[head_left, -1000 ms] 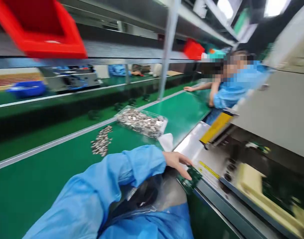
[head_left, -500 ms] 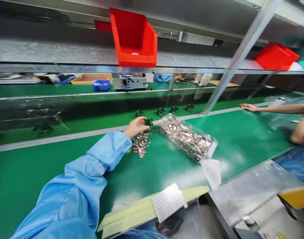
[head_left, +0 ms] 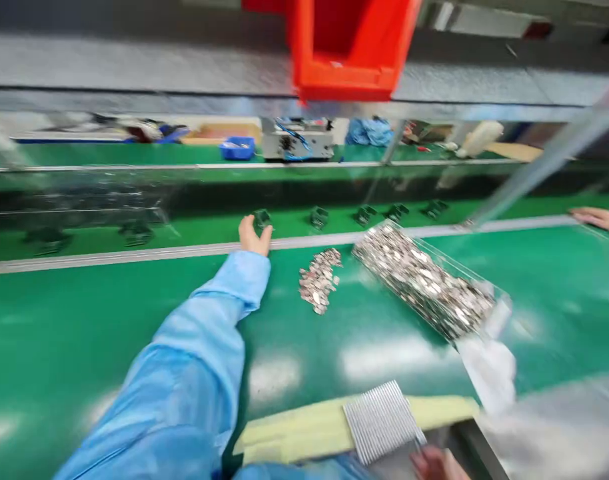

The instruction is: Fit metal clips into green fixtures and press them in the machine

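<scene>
My left hand (head_left: 254, 235), in a blue sleeve, reaches over the pale rail. Its thumb and fingers close around a small dark green, frame-like part (head_left: 262, 219) on the green strip behind the rail. A loose pile of small shiny metal pieces (head_left: 318, 280) lies to the right of that hand. At the bottom edge my right hand (head_left: 438, 463) is partly in view and smeared by motion. It is beside the lower right corner of a ridged silver block (head_left: 382, 421), which rests on yellow tape-like strips (head_left: 294, 430). Whether it grips anything is unclear.
A clear box (head_left: 424, 280) full of small metal pieces stands on the green table, with white paper (head_left: 489, 373) at its near end. More green parts (head_left: 318, 217) line the far strip. A red bin (head_left: 349, 53) overhangs from the shelf. Another person's hand (head_left: 599, 217) is far right.
My left hand has moved left from above the metal pile to beyond the rail, carrying the green part. My right hand has come into view at the bottom. The view has turned left and downward.
</scene>
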Demonstrator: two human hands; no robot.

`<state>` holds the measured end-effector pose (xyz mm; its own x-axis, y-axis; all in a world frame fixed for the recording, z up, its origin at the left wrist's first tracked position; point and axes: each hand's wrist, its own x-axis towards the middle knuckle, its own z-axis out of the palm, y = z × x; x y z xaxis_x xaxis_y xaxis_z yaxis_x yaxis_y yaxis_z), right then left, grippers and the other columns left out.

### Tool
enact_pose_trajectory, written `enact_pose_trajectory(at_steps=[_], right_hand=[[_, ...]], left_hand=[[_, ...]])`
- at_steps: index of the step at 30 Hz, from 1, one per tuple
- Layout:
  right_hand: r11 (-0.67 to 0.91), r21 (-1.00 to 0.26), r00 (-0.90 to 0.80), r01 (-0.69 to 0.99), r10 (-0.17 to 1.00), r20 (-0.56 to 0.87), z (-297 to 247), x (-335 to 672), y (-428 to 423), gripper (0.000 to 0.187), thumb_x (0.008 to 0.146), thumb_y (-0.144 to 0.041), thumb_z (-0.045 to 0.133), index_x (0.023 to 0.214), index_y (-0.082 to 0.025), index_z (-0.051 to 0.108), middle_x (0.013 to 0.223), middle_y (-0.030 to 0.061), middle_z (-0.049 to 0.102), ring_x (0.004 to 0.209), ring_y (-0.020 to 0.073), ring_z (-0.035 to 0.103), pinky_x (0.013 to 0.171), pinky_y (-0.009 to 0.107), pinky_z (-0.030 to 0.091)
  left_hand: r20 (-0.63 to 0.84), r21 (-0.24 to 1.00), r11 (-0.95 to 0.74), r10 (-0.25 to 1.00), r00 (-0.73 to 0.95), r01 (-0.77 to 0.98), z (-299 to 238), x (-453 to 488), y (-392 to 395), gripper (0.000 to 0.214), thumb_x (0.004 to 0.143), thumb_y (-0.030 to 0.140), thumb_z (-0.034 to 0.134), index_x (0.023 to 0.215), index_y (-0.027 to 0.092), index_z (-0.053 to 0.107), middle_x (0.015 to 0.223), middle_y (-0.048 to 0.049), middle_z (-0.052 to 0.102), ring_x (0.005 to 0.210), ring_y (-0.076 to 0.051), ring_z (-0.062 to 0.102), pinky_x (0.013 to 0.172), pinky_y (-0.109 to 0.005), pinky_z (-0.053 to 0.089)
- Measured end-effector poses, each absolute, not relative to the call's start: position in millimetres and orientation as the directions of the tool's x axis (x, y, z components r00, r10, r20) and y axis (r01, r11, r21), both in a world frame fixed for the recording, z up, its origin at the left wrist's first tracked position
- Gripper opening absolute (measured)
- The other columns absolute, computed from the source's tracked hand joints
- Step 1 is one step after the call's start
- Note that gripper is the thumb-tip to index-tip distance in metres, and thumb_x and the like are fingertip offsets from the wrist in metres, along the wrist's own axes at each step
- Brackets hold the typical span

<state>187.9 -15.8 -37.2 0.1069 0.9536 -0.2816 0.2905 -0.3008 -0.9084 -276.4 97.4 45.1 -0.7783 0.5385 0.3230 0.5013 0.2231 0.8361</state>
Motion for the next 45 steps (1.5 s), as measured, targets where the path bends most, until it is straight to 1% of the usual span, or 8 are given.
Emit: enact_pose_trajectory(at_steps=[2,3,6,10,13,23,32,45], right_hand=[[-0.388,-0.902,0.116,0.188,0.921,-0.372,-38.9,190.7,-34.9,0.062,0.077,-0.078,0.056,0.087,-0.019,0.072,0.082,0.0108,0.073,0.081,0.0298,0.070,0.077,0.043,0.059],[-0.394,-0.910,0.090,0.130,0.918,-0.385,-39.4,189.2,-38.5,0.067,0.072,-0.082,0.057,0.082,-0.017,0.072,0.078,0.0121,0.073,0.079,0.0311,0.070,0.077,0.043,0.058],[-0.349,-0.937,0.051,0.030,0.936,-0.348,-42.4,180.2,-31.5,0.067,0.075,-0.082,0.054,0.079,-0.017,0.070,0.074,0.0122,0.072,0.071,0.0278,0.069,0.071,0.042,0.058],[-0.273,-0.962,0.027,-0.008,0.962,-0.273,-42.5,167.2,-24.2,0.065,0.081,-0.080,0.048,0.074,-0.018,0.068,0.066,0.0087,0.068,0.062,0.0230,0.064,0.062,0.037,0.055],[-0.229,-0.973,0.039,0.001,0.973,-0.229,-38.1,160.0,-29.0,0.063,0.081,-0.078,0.050,0.067,-0.018,0.065,0.060,0.0052,0.063,0.057,0.0191,0.058,0.056,0.032,0.050],[-0.123,-0.991,0.162,-0.043,0.978,-0.129,-50.0,144.3,-36.5,0.052,0.085,-0.068,0.057,0.063,-0.020,0.053,0.054,-0.0040,0.045,0.048,0.0112,0.037,0.047,0.025,0.032],[-0.100,-0.989,0.185,-0.109,0.976,-0.119,-70.5,139.2,-38.7,0.051,0.088,-0.066,0.051,0.063,-0.023,0.046,0.055,-0.0042,0.040,0.049,0.0123,0.034,0.047,0.026,0.032],[-0.010,-0.999,0.142,-0.034,0.990,-0.015,-54.2,142.4,-47.2,0.050,0.091,-0.063,0.049,0.062,-0.023,0.044,0.055,-0.0028,0.043,0.052,0.0137,0.040,0.052,0.028,0.036]], left_hand=[[0.354,0.823,0.164,0.601,-0.717,0.544,32.8,-245.6,83.1,0.052,0.088,0.018,0.057,0.135,0.005,0.042,0.149,-0.0229,0.036,0.141,-0.026,0.033,0.111,-0.037,0.036],[0.463,0.769,0.059,0.635,-0.619,0.636,26.6,-226.9,74.7,0.045,0.087,0.020,0.058,0.129,0.008,0.048,0.143,-0.0202,0.045,0.136,-0.026,0.041,0.108,-0.037,0.041],[0.608,0.600,-0.345,0.783,-0.130,0.722,17.3,-161.1,41.4,0.025,0.087,0.024,0.062,0.111,0.017,0.061,0.119,-0.0094,0.066,0.118,-0.023,0.058,0.105,-0.039,0.044],[0.443,0.531,-0.671,0.740,0.506,0.517,23.3,-74.4,0.7,0.028,0.093,0.030,0.055,0.118,0.019,0.061,0.124,-0.0107,0.066,0.127,-0.024,0.054,0.106,-0.041,0.045],[0.278,0.458,-0.744,0.640,0.717,0.487,20.3,-32.9,-7.6,0.049,0.094,0.039,0.053,0.137,0.016,0.048,0.144,-0.0154,0.051,0.141,-0.029,0.038,0.112,-0.049,0.037],[0.149,0.291,-0.733,0.670,0.727,0.615,8.4,-13.7,-14.2,0.043,0.101,0.030,0.036,0.140,0.016,0.048,0.149,-0.0103,0.047,0.140,-0.027,0.040,0.114,-0.049,0.030],[0.145,0.213,-0.745,0.664,0.733,0.633,9.2,-11.7,-14.5,0.044,0.101,0.031,0.031,0.138,0.013,0.049,0.149,-0.0090,0.046,0.139,-0.028,0.042,0.111,-0.049,0.031],[0.094,0.238,-0.712,0.694,0.714,0.661,13.1,-10.8,-17.5,0.045,0.101,0.031,0.032,0.142,0.018,0.047,0.152,-0.0083,0.043,0.141,-0.027,0.038,0.115,-0.048,0.025]])
